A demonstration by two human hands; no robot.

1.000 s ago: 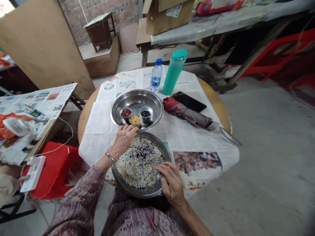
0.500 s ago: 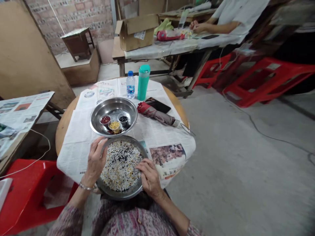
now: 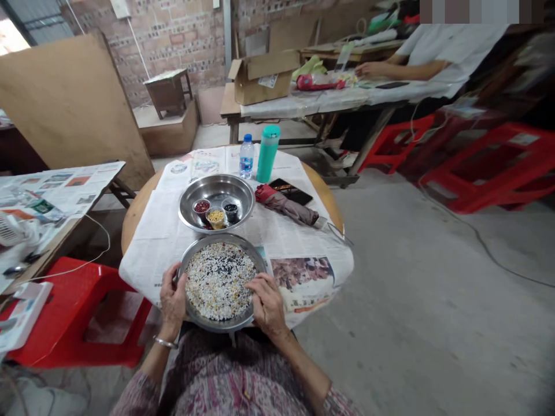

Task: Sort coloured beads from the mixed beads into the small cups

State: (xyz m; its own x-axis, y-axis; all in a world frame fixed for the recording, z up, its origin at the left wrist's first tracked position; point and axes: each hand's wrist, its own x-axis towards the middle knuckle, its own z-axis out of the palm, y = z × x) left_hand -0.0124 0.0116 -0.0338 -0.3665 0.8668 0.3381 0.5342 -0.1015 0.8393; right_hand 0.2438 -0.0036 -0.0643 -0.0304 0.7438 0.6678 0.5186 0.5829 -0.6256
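Observation:
A round metal basin (image 3: pixel 208 326) of mixed grains (image 3: pixel 220 277), white, black and yellow, sits at the near table edge. My left hand (image 3: pixel 173 294) grips its left rim, thumb toward the inside and fingers outside. At the right rim, my right hand (image 3: pixel 266 303) has its fingers bent together over the grains; whatever is between the fingertips is too small to make out. Just beyond stands a second metal basin (image 3: pixel 236 188) with three small cups: red beans (image 3: pixel 202 207), yellow kernels (image 3: pixel 215 216) and black beans (image 3: pixel 230 211).
A water bottle (image 3: pixel 247 157), a green tumbler (image 3: pixel 268 155), a phone (image 3: pixel 290 192) and a folded umbrella (image 3: pixel 288 207) are on the newspaper-covered round table (image 3: pixel 143 242). Red stools (image 3: pixel 87 312) stand at left and right. Another person's arm (image 3: pixel 403 70) rests at the back table.
My left hand has slid from the upper left rim down toward me along the basin's left side. My right hand stays at the right rim. The view has shifted left and up.

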